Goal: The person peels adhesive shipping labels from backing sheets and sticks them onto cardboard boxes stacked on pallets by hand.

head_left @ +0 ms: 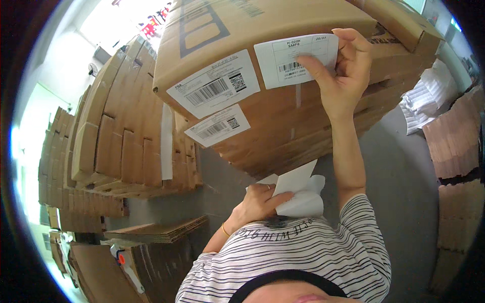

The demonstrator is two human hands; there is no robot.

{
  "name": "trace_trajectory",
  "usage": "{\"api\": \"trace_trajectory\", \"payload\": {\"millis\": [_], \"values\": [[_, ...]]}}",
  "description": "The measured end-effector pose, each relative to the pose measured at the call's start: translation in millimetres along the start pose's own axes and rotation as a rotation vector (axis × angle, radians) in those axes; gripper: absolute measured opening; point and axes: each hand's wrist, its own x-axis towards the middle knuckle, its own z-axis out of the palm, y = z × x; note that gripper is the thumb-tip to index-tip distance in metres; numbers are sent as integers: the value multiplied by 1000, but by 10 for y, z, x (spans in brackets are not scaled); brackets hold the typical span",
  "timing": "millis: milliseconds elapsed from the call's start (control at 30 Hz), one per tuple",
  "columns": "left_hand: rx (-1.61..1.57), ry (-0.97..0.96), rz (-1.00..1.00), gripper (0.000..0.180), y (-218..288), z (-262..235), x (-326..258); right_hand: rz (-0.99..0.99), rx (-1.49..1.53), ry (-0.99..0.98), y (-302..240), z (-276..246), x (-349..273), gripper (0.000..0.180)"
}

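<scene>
A large cardboard box (242,30) is in front of me at the top of the view. Two white labels with barcodes sit on its near side, a larger shipping label (212,83) and a smaller barcode label (218,126) below it. My right hand (348,76) is closed at the right end of a white printed label (270,63), thumb across its front, other fingers curled at its edge. That label lies against or just before the box; I cannot tell how much of it touches. Close to my chest, my left hand (260,202) grips several white paper sheets (298,177), some of them curled.
More cardboard boxes (283,131) are stacked beneath the labelled one. At the left stand tall rows of flat cartons (111,146). Folded cardboard (156,232) and a tape dispenser (126,265) are at the lower left. White wrapped material (429,93) and cardboard bundles (454,136) stand at the right.
</scene>
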Motion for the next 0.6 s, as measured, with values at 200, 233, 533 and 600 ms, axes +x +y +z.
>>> {"api": "trace_trajectory", "payload": {"millis": [200,233,533,600], "values": [[81,-201,-227,43,106,-64,-110,-71,-42,-14,54,-30,-1,57],[80,-200,-227,43,93,-68,-125,-49,-25,-4,57,-17,-9,57],[55,-4,-20,54,-36,-92,-33,-73,-36,2,88,7,-25,58],[84,-156,-171,45,-16,-93,-102,-78,-44,2,103,10,-30,58]]}}
